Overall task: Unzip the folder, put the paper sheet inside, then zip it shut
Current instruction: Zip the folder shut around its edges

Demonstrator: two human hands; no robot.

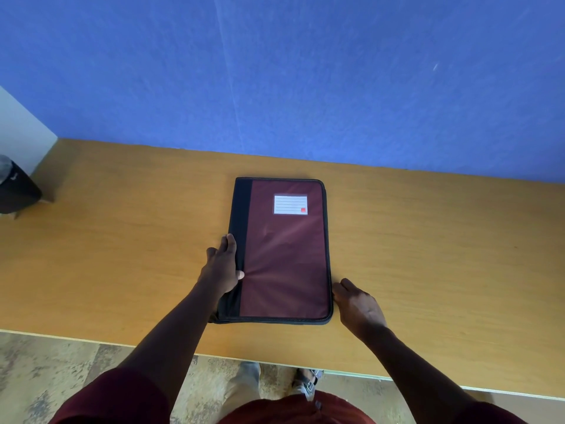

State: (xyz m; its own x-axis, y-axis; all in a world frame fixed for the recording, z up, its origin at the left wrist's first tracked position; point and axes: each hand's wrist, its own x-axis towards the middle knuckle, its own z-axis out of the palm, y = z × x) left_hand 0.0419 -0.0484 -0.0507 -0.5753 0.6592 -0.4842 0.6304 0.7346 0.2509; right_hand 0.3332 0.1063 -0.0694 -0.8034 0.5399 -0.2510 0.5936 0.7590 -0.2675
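Observation:
A maroon zip folder (284, 255) with a black spine strip and a white label card lies flat and closed on the wooden table (428, 240), its long side pointing away from me. My left hand (221, 267) grips the folder's left spine edge, thumb on top of the cover. My right hand (356, 304) rests at the folder's right edge near the front corner, fingertips touching the zipper side; whether it pinches the zip pull is hidden. No paper sheet is in view.
A blue wall (305, 71) rises right behind the table. A dark bin (15, 191) stands on the floor past the table's left end. The table's front edge (275, 361) runs just in front of my legs.

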